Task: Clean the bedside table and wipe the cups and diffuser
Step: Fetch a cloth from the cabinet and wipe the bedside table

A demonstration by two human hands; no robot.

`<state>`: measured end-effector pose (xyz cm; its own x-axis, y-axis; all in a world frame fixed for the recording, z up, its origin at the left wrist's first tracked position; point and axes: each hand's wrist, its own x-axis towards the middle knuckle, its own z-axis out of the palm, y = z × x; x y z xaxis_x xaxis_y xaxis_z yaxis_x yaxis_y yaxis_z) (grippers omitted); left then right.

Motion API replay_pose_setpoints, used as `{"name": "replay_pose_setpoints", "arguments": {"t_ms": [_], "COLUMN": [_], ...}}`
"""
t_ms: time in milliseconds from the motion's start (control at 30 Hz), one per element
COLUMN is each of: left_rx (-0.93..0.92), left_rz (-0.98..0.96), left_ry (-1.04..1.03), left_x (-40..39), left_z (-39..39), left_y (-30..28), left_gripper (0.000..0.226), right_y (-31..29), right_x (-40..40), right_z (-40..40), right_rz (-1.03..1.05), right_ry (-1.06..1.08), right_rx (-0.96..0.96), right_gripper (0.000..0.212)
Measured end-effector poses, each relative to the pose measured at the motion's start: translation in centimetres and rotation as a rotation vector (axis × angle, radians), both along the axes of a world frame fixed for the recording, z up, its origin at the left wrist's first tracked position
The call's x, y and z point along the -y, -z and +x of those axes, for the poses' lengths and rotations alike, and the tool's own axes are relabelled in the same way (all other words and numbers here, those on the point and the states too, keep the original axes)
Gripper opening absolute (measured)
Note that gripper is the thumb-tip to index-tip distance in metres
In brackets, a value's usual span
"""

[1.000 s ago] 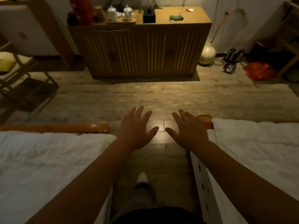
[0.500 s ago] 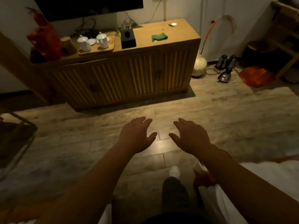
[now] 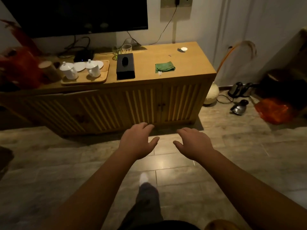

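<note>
A long wooden cabinet [image 3: 191, 63] stands against the wall ahead. On its left part a wooden tray [image 3: 83, 80] carries two white lidded cups [image 3: 70, 72] [image 3: 93, 69] and white saucers. A folded green cloth [image 3: 164, 67] lies on the right part of the top. Two glasses [image 3: 127, 48] stand behind a black tissue box [image 3: 125, 66]. My left hand [image 3: 137, 141] and my right hand [image 3: 193, 143] hover open over the floor in front of the cabinet, palms down, holding nothing. No diffuser is identifiable.
A dark TV [image 3: 74, 14] hangs above the cabinet. Red decor [image 3: 18, 67] crowds the cabinet's left end. On the floor at the right are a round vase [image 3: 211, 95], kettles [image 3: 239, 89] with cords, and an orange bag [image 3: 274, 110]. Tiled floor lies between me and the cabinet.
I have walked forward from between two white beds toward the cabinet, which is now much closer. Both hands stayed open and held out in front.
</note>
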<state>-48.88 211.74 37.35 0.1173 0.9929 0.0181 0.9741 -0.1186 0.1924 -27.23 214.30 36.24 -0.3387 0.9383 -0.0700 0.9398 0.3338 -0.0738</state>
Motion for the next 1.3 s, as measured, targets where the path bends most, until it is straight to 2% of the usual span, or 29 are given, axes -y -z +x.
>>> {"name": "replay_pose_setpoints", "arguments": {"t_ms": [133, 267, 500, 833, 1067, 1300], "left_rx": [0.03, 0.031, 0.001, 0.03, 0.063, -0.025], "left_rz": [-0.012, -0.044, -0.139, -0.256, -0.384, -0.44], "left_ry": [0.022, 0.066, 0.107, -0.043, -0.121, -0.004], "left_x": [-11.3, -22.3, -37.8, -59.1, -69.3, -74.8], "left_z": [-1.4, -3.0, -3.7, -1.5, -0.4, -0.9], "left_y": [1.8, 1.7, 0.4, 6.7, 10.4, 14.0], "left_gripper": [0.058, 0.058, 0.062, 0.058, 0.053, 0.049], "right_y": [0.4, 0.3, 0.2, 6.1, 9.6, 12.7], "right_x": [-10.8, -20.7, -35.8, -61.3, -72.2, -76.0], "right_z": [-1.9, -3.7, -4.4, -3.6, -4.7, -6.8], "right_rz": [-0.025, -0.061, -0.139, -0.245, -0.303, -0.347], "right_ry": [-0.015, 0.026, 0.055, -0.113, -0.206, -0.231], "right_rx": [0.009, -0.017, -0.019, 0.025, 0.049, 0.077], "right_gripper": [0.031, 0.025, 0.035, 0.035, 0.027, 0.034]}}
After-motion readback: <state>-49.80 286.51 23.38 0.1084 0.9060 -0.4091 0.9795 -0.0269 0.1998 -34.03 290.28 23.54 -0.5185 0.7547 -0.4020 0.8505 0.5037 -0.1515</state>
